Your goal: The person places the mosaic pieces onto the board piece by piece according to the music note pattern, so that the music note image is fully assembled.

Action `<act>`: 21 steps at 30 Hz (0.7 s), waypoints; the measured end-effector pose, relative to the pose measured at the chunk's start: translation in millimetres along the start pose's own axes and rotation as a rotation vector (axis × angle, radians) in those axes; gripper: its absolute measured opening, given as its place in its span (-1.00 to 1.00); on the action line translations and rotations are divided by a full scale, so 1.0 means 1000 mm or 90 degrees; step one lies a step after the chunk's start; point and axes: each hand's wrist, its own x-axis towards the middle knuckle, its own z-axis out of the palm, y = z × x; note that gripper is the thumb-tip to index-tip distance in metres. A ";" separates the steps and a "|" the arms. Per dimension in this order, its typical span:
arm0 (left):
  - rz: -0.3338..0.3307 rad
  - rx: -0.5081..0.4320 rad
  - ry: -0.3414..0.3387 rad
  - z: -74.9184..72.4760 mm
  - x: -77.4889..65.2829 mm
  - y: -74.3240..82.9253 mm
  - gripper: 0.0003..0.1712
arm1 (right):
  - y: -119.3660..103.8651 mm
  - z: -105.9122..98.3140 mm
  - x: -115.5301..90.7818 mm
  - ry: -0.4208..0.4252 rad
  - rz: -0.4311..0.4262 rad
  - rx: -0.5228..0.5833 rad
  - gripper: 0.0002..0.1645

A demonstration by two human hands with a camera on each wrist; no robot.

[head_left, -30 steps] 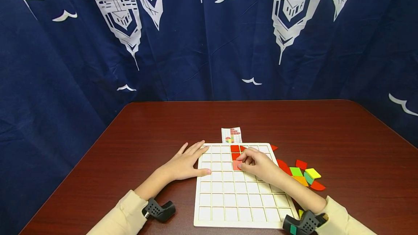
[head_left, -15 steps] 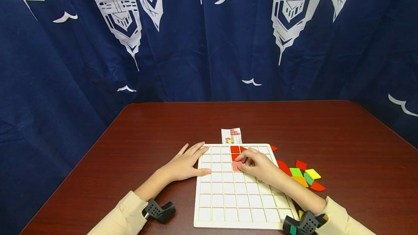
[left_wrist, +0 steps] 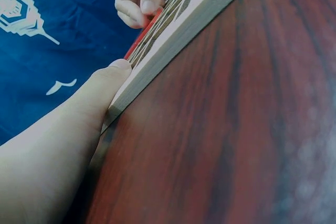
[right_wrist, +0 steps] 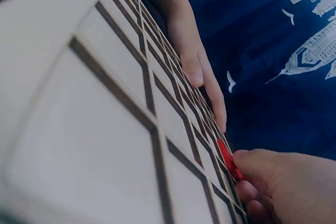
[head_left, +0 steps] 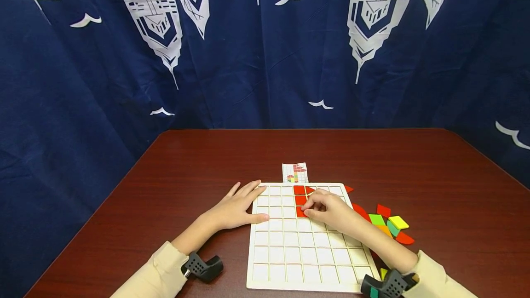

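A white grid board [head_left: 285, 252] lies on the table. My left hand [head_left: 236, 208] rests on its upper left edge, fingers spread and thumb on the near cells. In one column sit red square tiles: a top one [head_left: 299, 190], a middle one [head_left: 300, 200] and a lower one [head_left: 300, 212]. My right hand [head_left: 329, 208] has thumb and fingers curled at the lower tile's right side, pinching it; the right wrist view shows the thumb against red [right_wrist: 229, 159]. Beside the top tile is a red pointed piece [head_left: 309, 190], partly behind the fingers.
A small printed card [head_left: 290, 173] with a coloured grid pattern lies beyond the board's far edge. Loose pieces lie to the right: a red square [head_left: 383, 210], a yellow piece [head_left: 399, 222], a green piece [head_left: 377, 219] and others, some behind the right forearm.
The lower red tile looked pale pink earlier and now looks plain red, lying flatter in its cell. My right hand has barely shifted; my left hand stays on the board's edge.
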 end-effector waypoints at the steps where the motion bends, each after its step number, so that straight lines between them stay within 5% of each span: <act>1: -0.001 -0.001 -0.001 0.000 -0.001 0.000 -0.04 | -0.001 -0.002 -0.001 -0.007 0.007 0.003 -0.94; 5: -0.007 -0.004 -0.006 0.000 -0.002 0.000 -0.04 | -0.002 -0.016 -0.004 -0.016 0.033 0.005 -0.89; 12: 0.006 0.000 -0.003 -0.001 0.000 -0.001 -0.04 | 0.009 -0.055 -0.024 0.069 0.076 -0.043 -0.82; 21: 0.002 0.002 -0.008 0.001 0.001 -0.002 -0.04 | 0.035 -0.080 -0.057 0.097 0.159 -0.121 -0.75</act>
